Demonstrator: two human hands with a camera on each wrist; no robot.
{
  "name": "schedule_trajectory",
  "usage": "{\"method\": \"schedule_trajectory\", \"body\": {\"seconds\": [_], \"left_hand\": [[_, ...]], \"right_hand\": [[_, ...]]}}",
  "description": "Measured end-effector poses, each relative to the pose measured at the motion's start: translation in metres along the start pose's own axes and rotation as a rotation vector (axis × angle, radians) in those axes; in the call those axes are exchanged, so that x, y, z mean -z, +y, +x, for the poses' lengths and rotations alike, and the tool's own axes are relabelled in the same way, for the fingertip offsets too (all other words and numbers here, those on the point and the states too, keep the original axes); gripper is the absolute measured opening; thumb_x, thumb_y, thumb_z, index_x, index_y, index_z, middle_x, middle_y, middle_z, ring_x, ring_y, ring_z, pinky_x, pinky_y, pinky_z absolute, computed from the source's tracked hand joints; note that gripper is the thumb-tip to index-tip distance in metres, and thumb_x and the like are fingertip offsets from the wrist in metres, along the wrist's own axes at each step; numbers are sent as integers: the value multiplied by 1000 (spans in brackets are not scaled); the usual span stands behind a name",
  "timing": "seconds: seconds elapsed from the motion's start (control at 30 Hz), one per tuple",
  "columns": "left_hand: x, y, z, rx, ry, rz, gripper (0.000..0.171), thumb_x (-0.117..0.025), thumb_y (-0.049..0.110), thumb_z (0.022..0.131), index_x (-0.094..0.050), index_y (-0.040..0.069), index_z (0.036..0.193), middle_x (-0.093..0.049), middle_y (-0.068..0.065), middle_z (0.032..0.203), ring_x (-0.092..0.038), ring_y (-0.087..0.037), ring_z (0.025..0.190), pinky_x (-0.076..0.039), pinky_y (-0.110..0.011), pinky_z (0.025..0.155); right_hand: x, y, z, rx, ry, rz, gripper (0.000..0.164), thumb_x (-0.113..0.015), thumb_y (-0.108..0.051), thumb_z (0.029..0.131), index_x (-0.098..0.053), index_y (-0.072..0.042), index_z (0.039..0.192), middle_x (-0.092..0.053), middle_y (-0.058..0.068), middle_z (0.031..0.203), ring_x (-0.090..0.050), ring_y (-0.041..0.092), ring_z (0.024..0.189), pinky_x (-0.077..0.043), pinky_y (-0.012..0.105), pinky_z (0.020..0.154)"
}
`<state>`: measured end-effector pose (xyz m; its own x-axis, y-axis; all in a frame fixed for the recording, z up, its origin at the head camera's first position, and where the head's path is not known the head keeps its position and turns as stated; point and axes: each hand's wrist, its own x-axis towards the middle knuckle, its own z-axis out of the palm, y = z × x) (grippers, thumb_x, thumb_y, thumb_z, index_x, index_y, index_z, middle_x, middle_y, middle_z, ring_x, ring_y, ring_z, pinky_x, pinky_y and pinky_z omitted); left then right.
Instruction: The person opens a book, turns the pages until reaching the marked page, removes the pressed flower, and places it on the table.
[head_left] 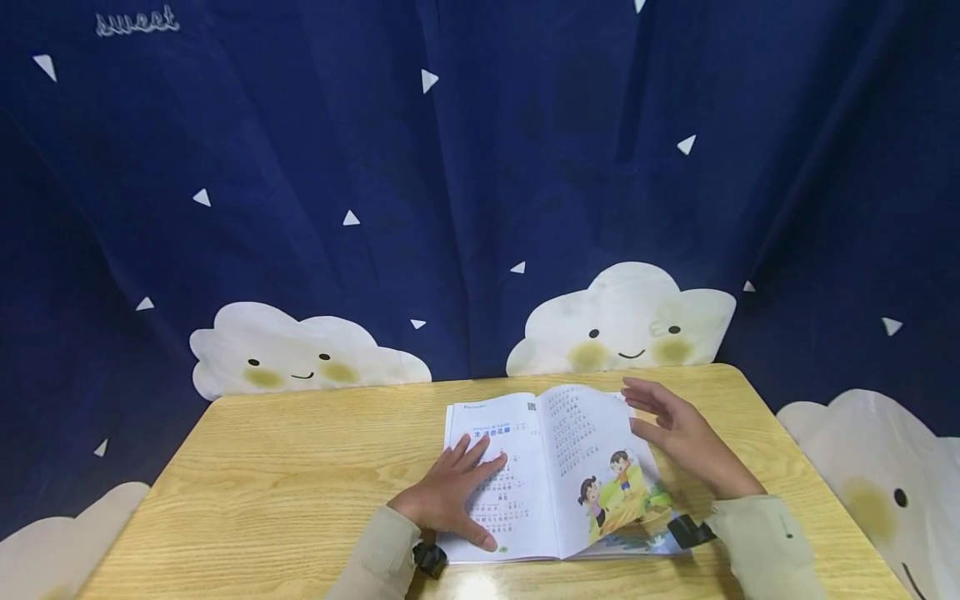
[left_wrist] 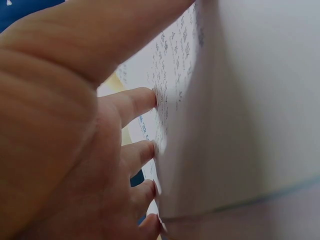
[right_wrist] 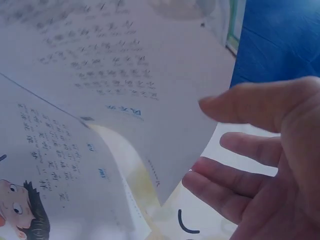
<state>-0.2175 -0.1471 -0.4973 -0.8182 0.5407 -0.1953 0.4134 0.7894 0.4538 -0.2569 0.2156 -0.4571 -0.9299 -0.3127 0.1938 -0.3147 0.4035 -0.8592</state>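
Observation:
An open book (head_left: 536,521) with printed text lies on the table. Across its left page my left hand (head_left: 450,492) rests with fingers spread; in the left wrist view its fingertips touch the paper. On the right, a lifted page (head_left: 581,429) with text and a drawing of two children curves up from the spine. My right hand (head_left: 686,433) is at that page's outer edge, thumb apart from the loosely extended fingers. The right wrist view has the thumb (right_wrist: 240,105) and fingertips by the edge of the raised page (right_wrist: 175,100); firm contact is unclear.
The wooden table (head_left: 285,467) extends to the left of the book. Behind it hangs a dark blue curtain (head_left: 322,167) with white triangles and smiling clouds. A black strap (head_left: 430,557) is on the left wrist, another (head_left: 688,530) on the right.

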Motion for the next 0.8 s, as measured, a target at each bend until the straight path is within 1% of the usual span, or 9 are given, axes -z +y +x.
{"method": "schedule_trajectory", "body": {"seconds": [0.03, 0.07, 0.17, 0.23, 0.37, 0.47, 0.57, 0.67, 0.8], "left_hand": [[0, 0, 0, -2, 0, -6, 114, -82, 62, 60, -27, 25, 154, -6, -8, 162, 3, -36, 147, -3, -59, 114], [0, 0, -1, -5, 1, -11, 114, -82, 62, 60, -27, 25, 154, -6, -9, 162, 3, -36, 147, -3, -59, 114], [-1, -1, -1, -15, 2, -20, 114, -82, 62, 61, -26, 25, 154, -6, -10, 162, 4, -38, 147, -2, -60, 113], [-1, -2, -1, -20, 5, -24, 115, -82, 61, 60, -26, 25, 154, -6, -10, 162, 4, -38, 146, -2, -61, 113], [0, -2, -2, -22, 2, -23, 114, -83, 60, 61, -26, 24, 154, -6, -10, 162, 4, -38, 146, -2, -60, 113], [-1, -2, -2, -21, 6, -20, 114, -82, 60, 61, -27, 24, 154, -6, -10, 162, 3, -38, 146, -3, -60, 113], [-2, -3, -1, -17, 15, -12, 115, -82, 61, 60, -27, 25, 154, -6, -9, 162, 3, -37, 147, -2, -60, 113], [-2, -3, -1, -11, 14, 3, 115, -82, 61, 60, -27, 26, 154, -6, -8, 162, 3, -35, 147, -3, -58, 114], [0, 0, -1, -8, 6, 22, 115, -82, 62, 60, -26, 26, 154, -6, -7, 162, 2, -35, 147, -5, -57, 114]], "right_hand": [[1, -1, 0, 0, 1, -6, 58, -64, -22, 94, -40, -11, 146, -48, 18, 141, -45, 39, 129, -30, 58, 106], [1, -1, 0, -2, 3, -11, 59, -65, -23, 94, -40, -11, 146, -48, 18, 141, -44, 39, 129, -27, 60, 107], [3, -3, -1, -9, 6, -19, 61, -66, -26, 93, -39, -12, 146, -47, 17, 142, -42, 38, 131, -24, 62, 107], [3, -6, -1, 2, 9, -20, 63, -66, -26, 92, -38, -10, 147, -45, 18, 144, -39, 40, 133, -23, 64, 106], [0, -16, -2, 30, 26, -38, 66, -68, -23, 91, -35, -7, 147, -42, 21, 145, -37, 43, 133, -23, 67, 104], [-6, -25, -3, 46, 21, -41, 64, -68, -20, 91, -37, -3, 145, -45, 24, 141, -42, 45, 130, -26, 68, 102], [-15, -34, -3, 36, -14, -29, 58, -67, -21, 92, -42, -4, 141, -51, 22, 136, -47, 43, 126, -28, 67, 101], [-27, -38, -3, 30, -71, -25, 48, -66, -27, 93, -51, -8, 133, -56, 15, 133, -50, 40, 124, -29, 66, 101], [-41, -41, -4, -3, -169, -62, 40, -63, -37, 94, -59, -14, 127, -58, 7, 132, -48, 37, 127, -31, 66, 101]]}}
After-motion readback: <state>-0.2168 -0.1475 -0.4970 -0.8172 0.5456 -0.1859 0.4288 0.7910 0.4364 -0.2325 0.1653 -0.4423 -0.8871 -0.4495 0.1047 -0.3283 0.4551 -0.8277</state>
